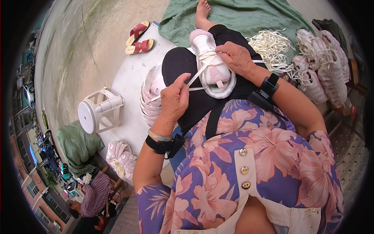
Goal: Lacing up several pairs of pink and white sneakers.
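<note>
Black-trousered, had a pink-and-white shoe [215,74] on the lap [179,64], toe outward. Gripped white lace [198,75] in the left hand [175,94], drawn taut, and pinched the lacing [209,59] with the right hand [238,58] (grip partly hidden).

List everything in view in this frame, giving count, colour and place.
shoe: one, white and pink, on the lap
lace: count unclear, white, at the shoe and left grip
spare laces: heap, cream-white, right of the lap
other shoes: many, white and pink, grouped right, left and lower left
sandals: two, red, upper left
stool: one, white, left
cloths: at least two, green, top and left
other person: at least one, striped shirt, lower left
vehicles: several, mixed, far left, too small to detail
wrist straps: two, black, one per wrist
trousers: one pair, black, centre
left grip: one, bare, pinching the lace
right grip: one, bare, at the lacing
</note>
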`<state>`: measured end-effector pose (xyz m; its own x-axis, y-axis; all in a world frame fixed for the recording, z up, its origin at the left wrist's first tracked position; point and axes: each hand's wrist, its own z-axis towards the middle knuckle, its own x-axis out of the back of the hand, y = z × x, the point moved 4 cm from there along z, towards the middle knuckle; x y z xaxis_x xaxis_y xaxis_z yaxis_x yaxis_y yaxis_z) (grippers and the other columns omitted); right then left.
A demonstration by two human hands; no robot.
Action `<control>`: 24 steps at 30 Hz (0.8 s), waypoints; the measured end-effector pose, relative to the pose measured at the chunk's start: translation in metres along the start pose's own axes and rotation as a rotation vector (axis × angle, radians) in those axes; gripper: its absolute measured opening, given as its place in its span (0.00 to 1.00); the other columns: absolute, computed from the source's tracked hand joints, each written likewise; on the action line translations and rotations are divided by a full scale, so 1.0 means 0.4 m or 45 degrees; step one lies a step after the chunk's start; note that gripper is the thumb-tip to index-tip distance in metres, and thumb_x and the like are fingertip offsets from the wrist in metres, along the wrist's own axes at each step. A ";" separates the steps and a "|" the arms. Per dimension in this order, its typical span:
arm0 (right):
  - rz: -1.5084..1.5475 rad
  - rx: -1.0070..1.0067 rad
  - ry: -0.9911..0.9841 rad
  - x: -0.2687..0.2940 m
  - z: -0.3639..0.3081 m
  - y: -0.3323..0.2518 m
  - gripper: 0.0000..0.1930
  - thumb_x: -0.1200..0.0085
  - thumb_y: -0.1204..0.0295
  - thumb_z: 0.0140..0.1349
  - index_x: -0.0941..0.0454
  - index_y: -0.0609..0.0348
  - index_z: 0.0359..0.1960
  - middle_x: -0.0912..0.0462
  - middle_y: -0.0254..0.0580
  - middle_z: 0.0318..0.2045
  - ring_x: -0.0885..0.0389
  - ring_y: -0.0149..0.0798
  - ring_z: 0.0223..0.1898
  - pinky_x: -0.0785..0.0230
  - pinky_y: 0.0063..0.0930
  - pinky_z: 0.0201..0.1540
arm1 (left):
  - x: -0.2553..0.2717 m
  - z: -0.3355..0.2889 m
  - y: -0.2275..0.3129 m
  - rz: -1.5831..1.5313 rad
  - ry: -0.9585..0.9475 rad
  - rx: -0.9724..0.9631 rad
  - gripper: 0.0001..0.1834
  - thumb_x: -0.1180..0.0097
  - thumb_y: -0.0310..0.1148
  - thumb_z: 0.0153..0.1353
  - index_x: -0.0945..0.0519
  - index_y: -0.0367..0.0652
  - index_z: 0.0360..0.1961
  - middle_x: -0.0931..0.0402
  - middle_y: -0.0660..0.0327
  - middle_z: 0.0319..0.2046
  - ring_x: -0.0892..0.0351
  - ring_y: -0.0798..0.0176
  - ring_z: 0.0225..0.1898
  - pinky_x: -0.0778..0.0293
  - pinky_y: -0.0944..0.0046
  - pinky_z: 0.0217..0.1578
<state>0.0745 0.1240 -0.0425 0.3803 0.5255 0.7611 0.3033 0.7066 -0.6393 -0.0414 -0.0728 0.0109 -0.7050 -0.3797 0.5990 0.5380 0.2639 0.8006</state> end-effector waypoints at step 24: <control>-0.491 0.339 -0.497 0.029 0.057 -0.152 0.05 0.48 0.70 0.40 0.26 0.54 0.22 0.29 0.42 0.26 0.28 0.42 0.34 0.42 0.36 0.33 | 0.000 0.041 0.347 -0.380 -1.029 -0.446 0.11 0.52 0.25 0.57 0.27 0.40 0.43 0.23 0.58 0.24 0.21 0.59 0.25 0.29 0.67 0.25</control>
<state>0.0407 0.0981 0.0077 -0.0769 0.3072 0.9485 0.1072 0.9484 -0.2984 0.0258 -0.0214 0.1223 -0.8735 0.3789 0.3056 0.2989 -0.0782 0.9511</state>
